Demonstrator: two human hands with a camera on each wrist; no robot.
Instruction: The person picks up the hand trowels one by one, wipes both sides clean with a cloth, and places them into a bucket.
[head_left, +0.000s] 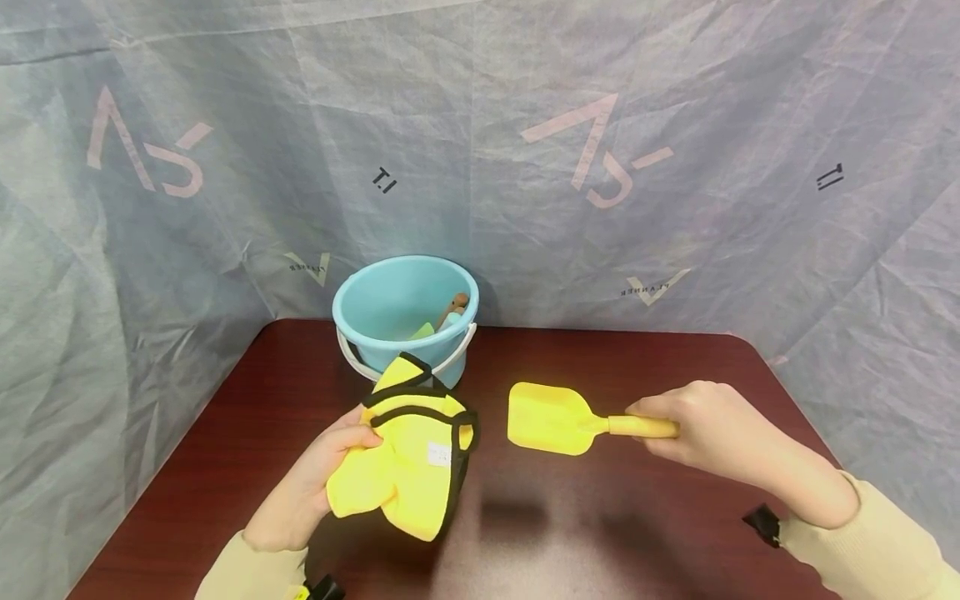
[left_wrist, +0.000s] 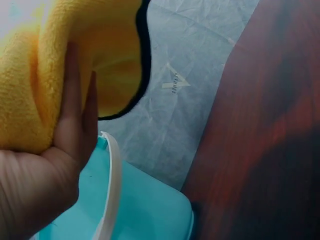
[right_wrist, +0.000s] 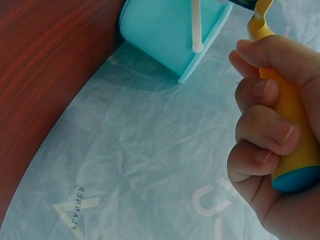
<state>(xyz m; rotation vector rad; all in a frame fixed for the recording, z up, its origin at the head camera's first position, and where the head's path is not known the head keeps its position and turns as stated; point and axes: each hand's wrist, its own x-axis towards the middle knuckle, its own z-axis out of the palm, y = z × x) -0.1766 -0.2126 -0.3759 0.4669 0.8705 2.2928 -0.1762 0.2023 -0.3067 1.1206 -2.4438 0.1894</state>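
My left hand (head_left: 321, 468) grips a bunched yellow cloth (head_left: 420, 467) with black edging and a small white label, held up in front of the bucket. In the left wrist view the fluffy cloth (left_wrist: 30, 85) drapes over the fingers. My right hand (head_left: 705, 425) holds a small yellow shovel (head_left: 551, 418) by its handle, its flat blade pointing left toward the cloth. The right wrist view shows the fingers curled round the handle (right_wrist: 287, 115), which ends in a blue cap.
A light blue bucket (head_left: 360, 333) with a white handle (head_left: 459, 348) stands at the back of the dark red-brown table (head_left: 247, 433). Inside it lie a brown wooden-looking stick (head_left: 457, 302) and something green (head_left: 422, 332). A grey printed sheet (head_left: 480, 167) hangs behind the table.
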